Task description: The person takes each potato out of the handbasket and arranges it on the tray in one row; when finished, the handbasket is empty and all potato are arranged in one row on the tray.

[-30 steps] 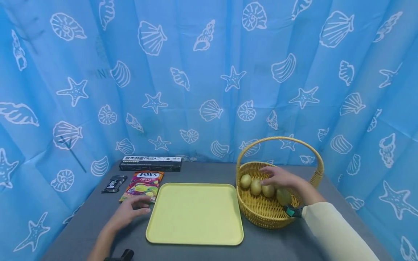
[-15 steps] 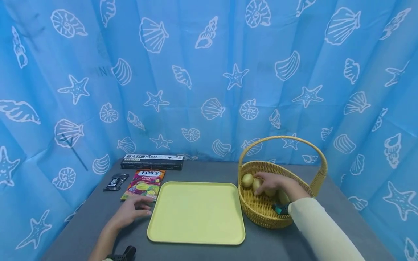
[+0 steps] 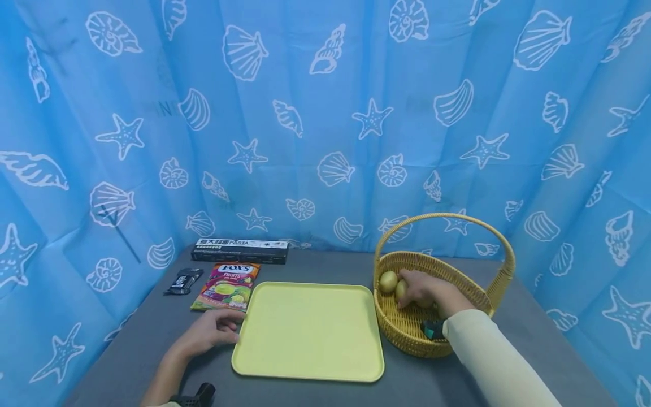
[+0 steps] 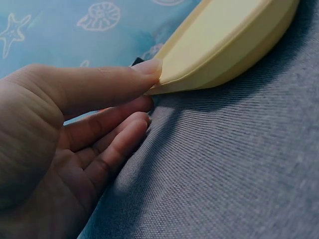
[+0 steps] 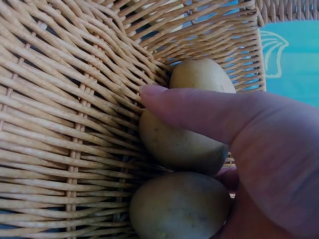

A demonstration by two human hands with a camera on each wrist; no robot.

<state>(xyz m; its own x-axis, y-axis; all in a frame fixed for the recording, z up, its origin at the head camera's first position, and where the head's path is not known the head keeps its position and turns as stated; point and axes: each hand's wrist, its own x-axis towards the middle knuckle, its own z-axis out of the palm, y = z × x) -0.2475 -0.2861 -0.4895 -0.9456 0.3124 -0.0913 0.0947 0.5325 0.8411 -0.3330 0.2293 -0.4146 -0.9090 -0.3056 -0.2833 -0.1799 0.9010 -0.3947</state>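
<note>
In the head view a yellow-brown potato (image 3: 401, 290) sits in a wicker basket (image 3: 407, 333), and my right hand (image 3: 424, 291) reaches down around it. The right wrist view has my thumb laid across that potato (image 5: 182, 144), the other fingers mostly hidden behind it. Another potato (image 5: 202, 74) lies beyond the thumb, and one more (image 5: 179, 206) is nearer the camera. At the left rim of a pale yellow tray (image 3: 307, 330), my left hand (image 3: 213, 330) pinches the edge; seen from the left wrist, the thumb overlaps the rim (image 4: 199, 82) with fingertips just below.
Left of the tray lie a bag of FOX'S fruit candy (image 3: 229, 285) and a small black packet (image 3: 184, 281). A black and white pasta box (image 3: 239, 251) stands behind them. The basket's tall handle (image 3: 447, 215) arches over its opening. A blue shell-print curtain (image 3: 325, 130) hangs behind the grey-covered table.
My right hand has lowered into the basket and closed around a potato. My left hand has moved slightly right, onto the tray's edge. The head view has shifted a little.
</note>
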